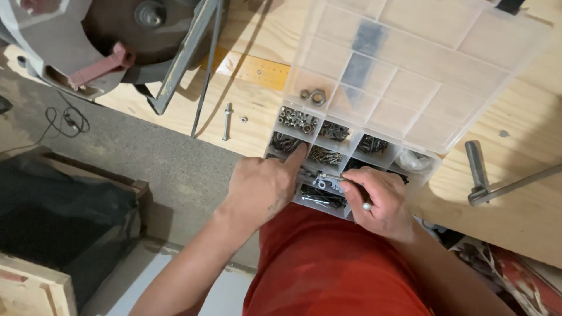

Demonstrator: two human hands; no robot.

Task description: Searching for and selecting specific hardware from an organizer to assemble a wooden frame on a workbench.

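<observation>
My right hand [377, 202] pinches a small, slick, light bolt [329, 177] by its shank over the organizer [430, 161], while my left hand [260, 187], empty, points a finger into it.

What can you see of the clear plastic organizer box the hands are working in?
The organizer box is clear plastic, lying on the wooden bench at its near edge with its ribbed lid swung open away from the person. Dividers split it into small compartments holding nuts, dark screws and silvery fittings. Two loose nuts rest on the lid's inside. The left hand points a finger into a compartment; the right hand pinches a small metal piece over the box.
</observation>
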